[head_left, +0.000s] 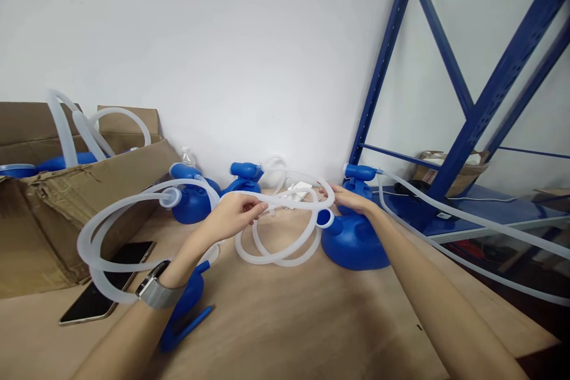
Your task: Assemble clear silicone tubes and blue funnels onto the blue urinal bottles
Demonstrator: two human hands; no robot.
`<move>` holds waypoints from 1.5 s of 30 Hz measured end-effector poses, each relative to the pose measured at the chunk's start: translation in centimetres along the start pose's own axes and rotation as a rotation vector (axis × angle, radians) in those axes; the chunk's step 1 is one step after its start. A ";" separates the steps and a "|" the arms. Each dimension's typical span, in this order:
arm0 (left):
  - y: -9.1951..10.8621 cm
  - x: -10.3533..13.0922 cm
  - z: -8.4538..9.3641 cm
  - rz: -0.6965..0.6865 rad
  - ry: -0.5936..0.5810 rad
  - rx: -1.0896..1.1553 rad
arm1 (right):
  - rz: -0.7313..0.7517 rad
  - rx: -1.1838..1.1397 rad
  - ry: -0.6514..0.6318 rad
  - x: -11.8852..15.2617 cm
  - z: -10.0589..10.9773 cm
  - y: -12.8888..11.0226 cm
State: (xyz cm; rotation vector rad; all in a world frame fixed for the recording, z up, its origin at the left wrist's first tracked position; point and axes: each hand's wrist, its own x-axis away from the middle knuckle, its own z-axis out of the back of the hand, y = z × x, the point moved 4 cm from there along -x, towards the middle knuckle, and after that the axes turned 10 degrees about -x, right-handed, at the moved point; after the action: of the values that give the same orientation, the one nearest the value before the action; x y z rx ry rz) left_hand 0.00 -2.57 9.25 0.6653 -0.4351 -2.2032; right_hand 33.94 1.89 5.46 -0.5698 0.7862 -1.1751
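Observation:
My left hand [238, 212] is closed, thumb and fingers pinched at a translucent white plastic hose [285, 254], which lies in loops between my hands. On the right, my right hand [350, 197] has its fingers curled round a bend of the hose. Just below that hand a round blue plastic bottle [354, 243] points its open neck to the left. Under my left forearm, partly hidden, lies another blue bottle [189, 294] with a handle. More hose with a wide whitish end fitting [170, 197] loops round my left wrist.
More blue bottles [192, 205] stand along the wall, one [360, 173] behind my right hand with hose running right. A cardboard box [98, 208] holding bottles and hoses stands left, beside a phone [104, 285]. A blue metal rack [458, 148] rises on the right.

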 end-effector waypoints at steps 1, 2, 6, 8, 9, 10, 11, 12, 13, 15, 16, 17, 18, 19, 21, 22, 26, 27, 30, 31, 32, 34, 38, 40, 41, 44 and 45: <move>0.0 0.0 0.0 0.008 0.003 0.008 | -0.006 -0.004 -0.014 0.7 0.4 -0.1; 0.0 0.0 -0.1 0.017 0.009 0.017 | -0.010 -0.007 -0.036 1.5 0.7 -0.3; -0.4 -0.1 -0.6 0.120 0.116 0.076 | -0.011 0.051 -0.201 5.4 0.4 -1.4; -0.6 -0.2 -1.3 0.193 0.174 0.073 | -0.031 0.107 -0.288 7.3 -0.6 -2.4; -0.7 -0.3 -1.7 0.206 0.192 0.061 | -0.041 0.130 -0.309 8.2 -1.3 -3.0; -0.7 -0.4 -2.2 0.200 0.196 0.046 | -0.040 0.156 -0.316 8.9 -2.0 -3.8; -0.6 -0.6 -2.7 0.182 0.190 0.032 | -0.014 0.169 -0.327 9.6 -2.7 -4.7; -0.6 -0.7 -3.3 0.162 0.178 0.019 | 0.023 0.170 -0.334 10.0 -3.6 -5.6; -0.5 -0.7 -3.8 0.146 0.161 0.003 | 0.065 0.160 -0.361 10.4 -4.5 -6.6; -0.4 -0.8 -4.8 0.125 0.106 -0.051 | 0.145 0.155 -0.387 10.8 -6.1 -8.2; -0.3 -0.8 -5.2 0.114 0.080 -0.081 | 0.164 0.177 -0.374 10.8 -6.8 -8.7; -0.2 -0.8 -5.4 0.101 0.057 -0.100 | 0.171 0.207 -0.353 10.6 -7.3 -9.1; 0.0 -0.7 -5.5 0.090 0.027 -0.099 | 0.166 0.237 -0.329 10.4 -7.8 -9.3; 0.3 -0.5 -5.4 0.086 -0.017 -0.076 | 0.157 0.258 -0.307 10.1 -8.1 -9.4; 0.9 -0.1 -5.1 0.098 -0.141 0.016 | 0.155 0.261 -0.290 9.4 -8.7 -9.6; 1.3 0.2 -4.9 0.103 -0.203 0.069 | 0.167 0.247 -0.297 9.0 -8.9 -9.7; 3.4 1.0 -3.2 -0.048 -0.229 0.091 | 0.177 0.240 -0.429 7.4 -9.7 -10.0; 3.8 1.2 -3.1 -0.096 -0.236 0.055 | 0.169 0.259 -0.457 7.1 -10.0 -10.0; 3.9 1.5 -3.6 -0.146 -0.306 -0.035 | 0.183 0.325 -0.472 6.2 -10.7 -10.4; 3.7 1.5 -3.8 -0.136 -0.319 -0.051 | 0.185 0.342 -0.466 6.0 -11.0 -10.6; 3.4 1.5 -3.9 -0.122 -0.320 -0.066 | 0.181 0.356 -0.457 5.9 -11.4 -10.8; 3.0 1.5 -4.1 -0.098 -0.322 -0.086 | 0.175 0.375 -0.429 5.7 -11.9 -11.1; 2.8 1.6 -4.0 -0.119 -0.372 -0.094 | 0.223 0.332 -0.412 5.8 -12.8 -11.4; 2.8 1.6 -4.0 -0.140 -0.400 -0.095 | 0.224 0.295 -0.423 5.9 -12.9 -11.1; 2.8 1.6 -4.0 -0.150 -0.411 -0.094 | 0.220 0.285 -0.422 5.9 -12.9 -11.0; 2.7 1.6 -3.9 -0.167 -0.420 -0.092 | 0.224 0.285 -0.408 5.9 -12.8 -10.8; 2.7 1.6 -3.9 -0.172 -0.419 -0.081 | 0.224 0.290 -0.405 6.0 -12.8 -10.8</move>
State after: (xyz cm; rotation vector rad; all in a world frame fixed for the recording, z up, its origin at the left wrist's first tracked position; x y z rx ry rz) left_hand 2.95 -5.87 6.91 0.1977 -0.5100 -2.5150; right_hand 18.55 -6.98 4.33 -0.4447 0.3158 -0.9059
